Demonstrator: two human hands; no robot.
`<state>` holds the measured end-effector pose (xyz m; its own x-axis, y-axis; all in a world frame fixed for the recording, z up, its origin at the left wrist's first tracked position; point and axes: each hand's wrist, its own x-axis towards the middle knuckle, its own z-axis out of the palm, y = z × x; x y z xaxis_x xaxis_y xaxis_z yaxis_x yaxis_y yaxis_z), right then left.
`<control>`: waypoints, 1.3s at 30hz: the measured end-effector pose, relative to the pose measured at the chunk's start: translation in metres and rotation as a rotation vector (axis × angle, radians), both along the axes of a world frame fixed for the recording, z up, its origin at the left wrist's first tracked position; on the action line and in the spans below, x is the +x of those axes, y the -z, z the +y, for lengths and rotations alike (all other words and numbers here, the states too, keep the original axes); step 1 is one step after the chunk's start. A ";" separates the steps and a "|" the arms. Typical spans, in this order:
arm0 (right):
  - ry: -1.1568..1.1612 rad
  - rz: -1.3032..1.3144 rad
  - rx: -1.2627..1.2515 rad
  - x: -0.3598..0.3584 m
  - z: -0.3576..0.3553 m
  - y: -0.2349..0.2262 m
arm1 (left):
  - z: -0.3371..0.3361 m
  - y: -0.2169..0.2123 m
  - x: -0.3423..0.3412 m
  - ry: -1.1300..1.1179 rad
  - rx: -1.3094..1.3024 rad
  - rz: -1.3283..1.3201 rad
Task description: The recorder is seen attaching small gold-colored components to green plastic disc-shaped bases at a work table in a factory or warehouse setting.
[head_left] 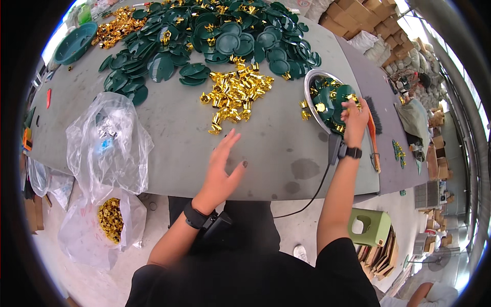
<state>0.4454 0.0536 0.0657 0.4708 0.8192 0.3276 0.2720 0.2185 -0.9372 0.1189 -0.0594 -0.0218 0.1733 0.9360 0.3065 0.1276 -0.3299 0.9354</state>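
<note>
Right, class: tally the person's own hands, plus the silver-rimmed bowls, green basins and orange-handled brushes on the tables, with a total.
Hands: 2 (left hand, right hand)
Silver-rimmed bowl: 1
Green basin: 1
Orange-handled brush: 1
Total: 5

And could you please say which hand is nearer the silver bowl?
Right. The right hand is at the right side of the silver bowl; the left hand is apart, to the bowl's lower left.

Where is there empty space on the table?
Bare table lies between the left hand and the silver-rimmed bowl, and between the plastic bag and the gold pieces. The far side is crowded with green discs.
</note>
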 end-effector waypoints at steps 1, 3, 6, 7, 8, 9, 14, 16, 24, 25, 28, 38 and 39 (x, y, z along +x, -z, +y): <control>0.052 -0.006 -0.007 0.009 0.009 -0.001 | 0.000 -0.002 -0.001 -0.008 -0.015 -0.004; 0.094 -0.010 -0.013 0.015 0.016 0.003 | 0.002 0.000 -0.006 -0.026 -0.029 -0.007; 0.007 0.071 0.000 -0.001 0.008 0.015 | 0.005 0.007 -0.020 -0.096 0.041 0.056; -0.050 0.166 -0.003 -0.014 0.003 0.016 | 0.009 0.008 -0.026 -0.133 0.022 0.080; -0.115 0.186 0.010 -0.026 0.000 0.019 | 0.013 0.008 -0.033 -0.173 0.004 0.105; -0.176 0.205 0.028 -0.038 -0.004 0.021 | 0.020 0.006 -0.038 -0.188 0.002 0.114; -0.500 0.216 -0.178 -0.112 -0.014 0.042 | 0.069 -0.006 -0.053 -0.410 0.017 0.635; -0.601 0.229 -0.262 -0.133 -0.008 0.054 | 0.112 -0.001 -0.058 -0.438 0.007 0.630; -0.481 0.079 -0.356 -0.130 0.015 0.118 | 0.181 0.049 -0.078 -0.737 0.127 0.718; -0.446 0.071 -0.325 -0.134 0.010 0.116 | 0.176 0.048 -0.076 -0.754 0.130 0.743; -0.368 0.058 -0.311 -0.142 0.009 0.108 | 0.187 0.043 -0.076 -0.808 0.111 0.650; -0.396 0.022 -0.255 -0.145 0.018 0.110 | 0.236 0.038 -0.096 -0.782 -0.132 0.532; -0.394 0.018 -0.260 -0.148 0.016 0.107 | 0.236 0.041 -0.099 -0.733 -0.108 0.468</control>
